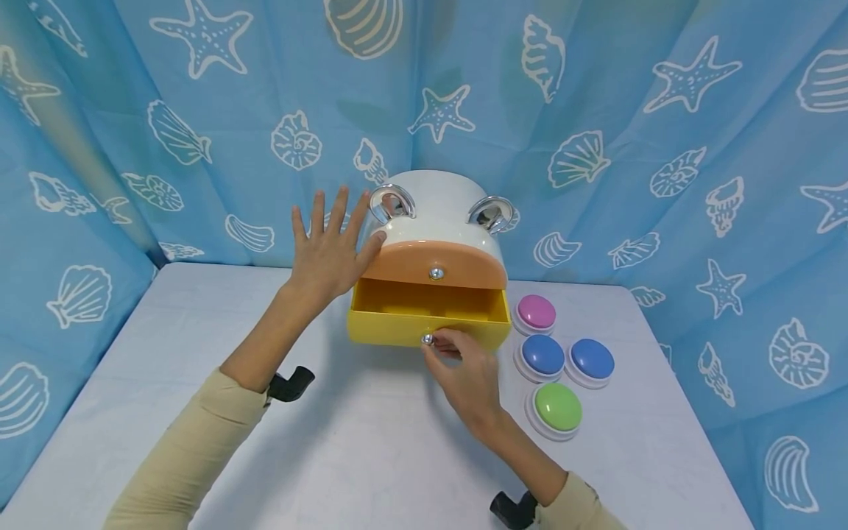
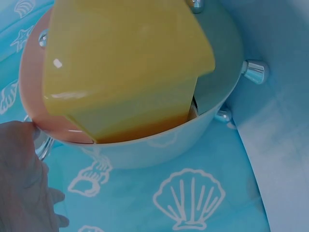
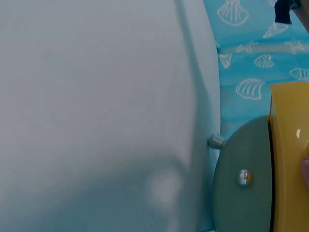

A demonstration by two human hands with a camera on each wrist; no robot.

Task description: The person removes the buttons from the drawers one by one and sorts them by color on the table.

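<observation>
A rounded white box (image 1: 437, 195) with two silver ear-like loops stands at the back of the table. Its orange front panel (image 1: 464, 258) has a silver knob. Below that, a yellow drawer (image 1: 377, 328) is pulled well out, and the part of its inside that shows holds nothing. My right hand (image 1: 469, 375) pinches the drawer's silver knob (image 1: 428, 339) between thumb and fingers. With fingers straight and spread, my left hand (image 1: 326, 258) lies against the box's left side, thumb at the orange panel's upper edge. A green lower panel (image 3: 241, 203) with its own knob shows in the right wrist view.
Right of the box sit several round push buttons: a pink button (image 1: 536, 312), two blue ones and a green button (image 1: 558, 407). A blue curtain (image 1: 596, 96) with shells and starfish hangs behind the white table (image 1: 371, 456). Small silver feet (image 2: 256, 71) hold the box up.
</observation>
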